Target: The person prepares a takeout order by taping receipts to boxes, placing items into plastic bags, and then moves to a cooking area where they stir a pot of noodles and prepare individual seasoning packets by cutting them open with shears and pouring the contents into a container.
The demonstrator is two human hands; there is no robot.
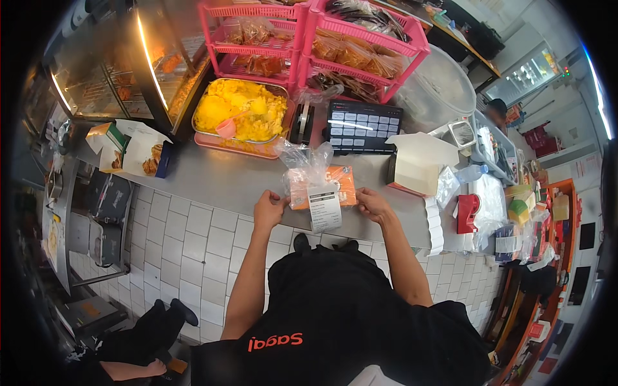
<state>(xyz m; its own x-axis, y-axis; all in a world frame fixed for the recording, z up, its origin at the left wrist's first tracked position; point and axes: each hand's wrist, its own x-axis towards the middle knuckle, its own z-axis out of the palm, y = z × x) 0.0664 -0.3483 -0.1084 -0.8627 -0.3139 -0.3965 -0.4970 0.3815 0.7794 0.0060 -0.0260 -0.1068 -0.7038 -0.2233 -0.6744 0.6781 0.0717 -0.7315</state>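
An orange printed carton [345, 176] sits inside a knotted clear plastic bag [309, 157] at the counter's front edge. A paper receipt [324, 212] bearing print hangs down over its front. My left hand [269, 210] has its fingertips at the bag's left lower corner, thumb and fingers pinched together. At the opposite side, my right hand [372, 205] pinches the right lower corner. Whether the fingers grip only plastic or the carton too is hard to see. Behind the bag lies a tablet [364, 126] with a lit grid of buttons.
Left on the steel counter [217, 178] are open boxes of fried chicken [140, 149] and a tray of yellow rice [241, 108]. Pink racks [301, 48] stand behind. Rightward are an open carton [420, 161] and red tape dispenser [467, 212]. Another person [145, 333] is at lower left.
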